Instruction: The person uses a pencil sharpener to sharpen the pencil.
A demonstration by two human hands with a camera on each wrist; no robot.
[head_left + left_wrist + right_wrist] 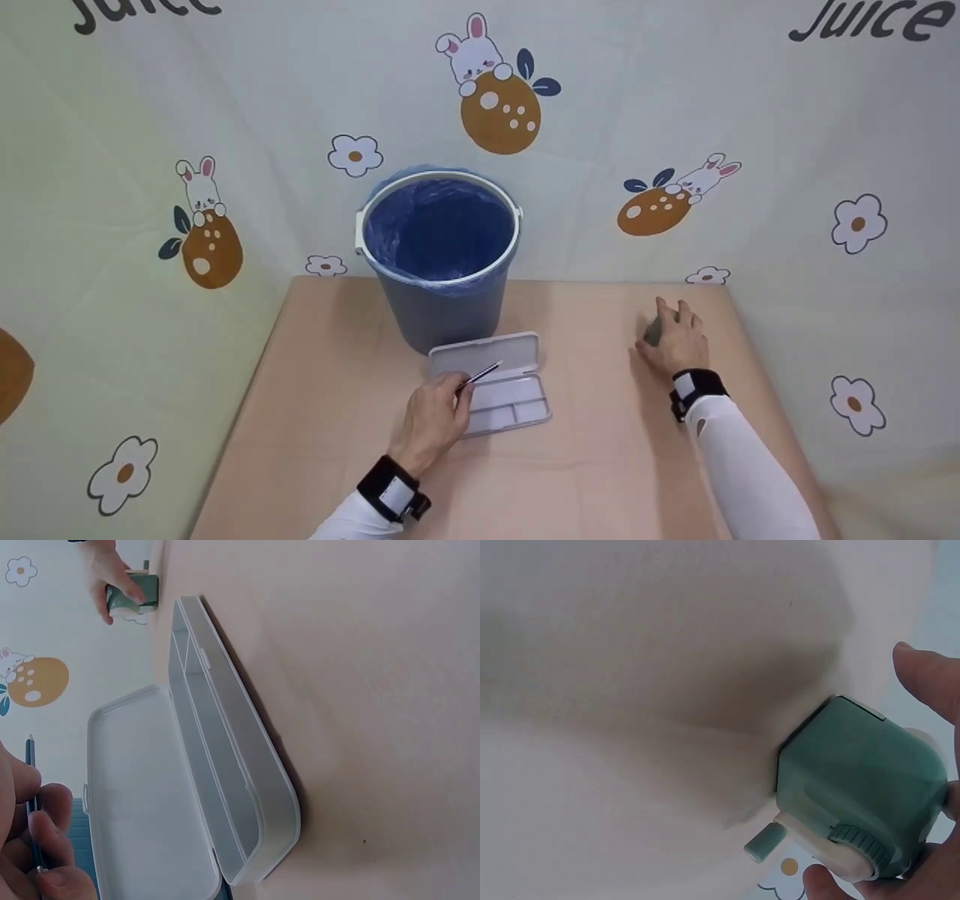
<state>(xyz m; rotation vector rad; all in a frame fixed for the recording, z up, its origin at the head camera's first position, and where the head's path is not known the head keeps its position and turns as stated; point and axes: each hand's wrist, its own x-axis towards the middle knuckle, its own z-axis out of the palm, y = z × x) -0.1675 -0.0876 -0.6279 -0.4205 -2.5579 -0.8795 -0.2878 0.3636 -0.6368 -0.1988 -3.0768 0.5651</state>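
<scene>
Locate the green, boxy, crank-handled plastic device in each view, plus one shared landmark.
Head: green plastic device, right of centre, partly hidden by the bare right hand.
Left wrist: device at upper left.
Right wrist: device at lower right.
Landmark: right hand, at the device in all three.

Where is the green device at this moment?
In the head view, the right hand grips the green device near the far right corner of the table, right of the open case.
</scene>
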